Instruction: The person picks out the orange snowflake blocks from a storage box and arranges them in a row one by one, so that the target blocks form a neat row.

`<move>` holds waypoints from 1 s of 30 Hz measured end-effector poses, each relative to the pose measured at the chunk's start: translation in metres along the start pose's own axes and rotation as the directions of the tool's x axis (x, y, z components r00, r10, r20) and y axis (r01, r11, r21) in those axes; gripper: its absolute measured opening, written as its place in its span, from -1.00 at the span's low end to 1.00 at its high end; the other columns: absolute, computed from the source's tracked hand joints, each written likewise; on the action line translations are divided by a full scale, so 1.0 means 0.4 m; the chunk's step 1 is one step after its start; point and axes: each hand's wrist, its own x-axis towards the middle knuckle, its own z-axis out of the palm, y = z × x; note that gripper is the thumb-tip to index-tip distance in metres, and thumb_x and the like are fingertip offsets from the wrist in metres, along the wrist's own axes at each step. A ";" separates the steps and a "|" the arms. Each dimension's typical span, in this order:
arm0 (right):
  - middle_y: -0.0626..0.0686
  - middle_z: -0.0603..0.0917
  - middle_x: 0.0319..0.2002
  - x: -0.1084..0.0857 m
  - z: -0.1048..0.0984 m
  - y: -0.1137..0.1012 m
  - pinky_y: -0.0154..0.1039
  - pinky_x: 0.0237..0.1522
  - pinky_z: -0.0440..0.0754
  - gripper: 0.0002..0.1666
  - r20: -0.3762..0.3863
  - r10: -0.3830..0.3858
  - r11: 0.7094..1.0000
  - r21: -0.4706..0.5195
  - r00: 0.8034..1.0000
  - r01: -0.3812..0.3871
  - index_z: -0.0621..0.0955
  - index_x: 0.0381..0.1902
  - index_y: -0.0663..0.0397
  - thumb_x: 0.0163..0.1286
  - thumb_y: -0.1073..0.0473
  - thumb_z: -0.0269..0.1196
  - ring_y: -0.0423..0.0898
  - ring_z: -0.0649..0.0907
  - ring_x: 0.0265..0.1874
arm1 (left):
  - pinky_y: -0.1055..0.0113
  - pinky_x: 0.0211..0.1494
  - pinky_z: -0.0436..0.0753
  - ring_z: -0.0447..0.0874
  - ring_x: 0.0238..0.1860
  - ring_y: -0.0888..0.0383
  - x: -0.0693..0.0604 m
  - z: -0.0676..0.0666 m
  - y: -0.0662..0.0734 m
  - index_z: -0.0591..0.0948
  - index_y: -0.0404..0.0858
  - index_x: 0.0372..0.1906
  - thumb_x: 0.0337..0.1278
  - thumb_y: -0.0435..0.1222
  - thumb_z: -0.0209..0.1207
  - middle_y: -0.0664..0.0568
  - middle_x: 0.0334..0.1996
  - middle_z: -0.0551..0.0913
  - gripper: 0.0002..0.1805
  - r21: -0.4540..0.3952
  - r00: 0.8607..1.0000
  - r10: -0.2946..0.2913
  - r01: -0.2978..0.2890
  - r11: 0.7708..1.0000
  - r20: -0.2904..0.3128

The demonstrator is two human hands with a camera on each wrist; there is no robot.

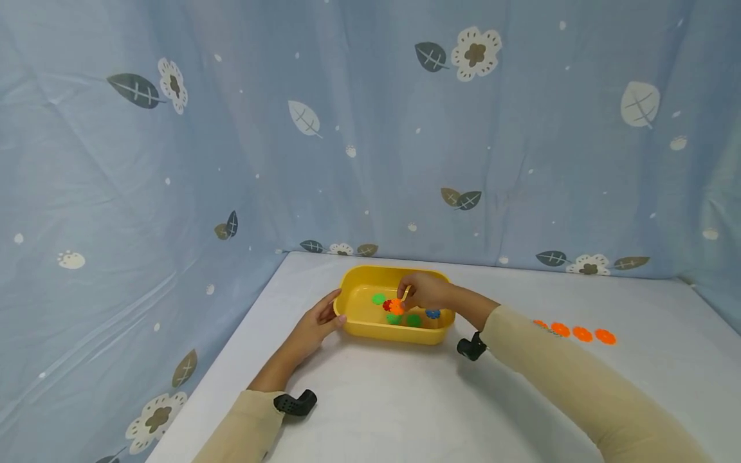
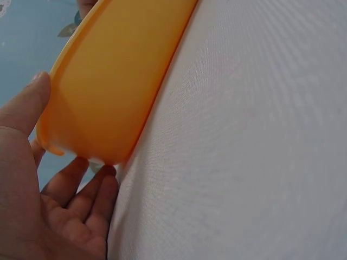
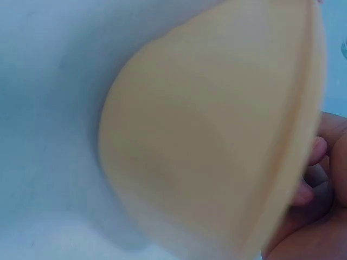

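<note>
A yellow plastic basin stands on the white table. My left hand holds its left end, thumb against the rim and fingers at the end wall; the left wrist view shows the fingers touching that wall. Over the basin, my right hand pinches an orange flower-edged plastic disc at its fingertips. A red disc lies right beside it. Green discs and a blue disc lie on the basin floor. In the right wrist view the basin wall hides the right fingertips.
To the right, a row of several orange discs lies on the white table, its left end partly behind the right sleeve. Blue patterned curtains hang behind the table and on its left.
</note>
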 end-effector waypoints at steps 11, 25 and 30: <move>-0.02 0.65 -0.37 -0.069 -0.076 0.021 -0.28 -0.31 0.65 -0.87 -0.062 0.044 0.994 -0.093 0.997 -0.050 0.63 -0.26 0.06 0.26 0.25 0.37 0.07 0.63 -0.31 | 0.02 0.34 0.34 0.29 0.38 -0.04 0.031 0.006 -0.069 0.16 -0.01 0.53 0.32 -0.19 0.21 -0.15 0.41 0.27 -0.25 0.002 0.999 -0.008 0.008 1.000 -0.054; -0.01 0.67 -0.39 -0.171 -0.143 0.066 -0.23 -0.35 0.59 -0.88 -0.072 0.071 0.994 -0.080 0.995 -0.077 0.61 -0.24 0.12 0.29 0.27 0.34 -0.01 0.58 -0.39 | 0.06 0.34 0.36 0.33 0.35 0.01 0.027 0.004 -0.065 0.20 0.08 0.51 0.28 -0.15 0.24 -0.08 0.39 0.32 -0.25 -0.003 0.998 0.008 -0.008 1.000 -0.056; 0.01 0.68 -0.40 -0.192 -0.163 0.086 -0.23 -0.39 0.56 -0.86 -0.071 0.097 0.993 -0.064 0.993 -0.102 0.59 -0.22 0.14 0.30 0.26 0.32 -0.03 0.55 -0.43 | 0.07 0.32 0.38 0.34 0.35 0.04 0.025 0.007 -0.062 0.20 0.09 0.51 0.29 -0.15 0.23 -0.05 0.40 0.32 -0.26 -0.005 0.998 -0.011 0.011 1.000 -0.063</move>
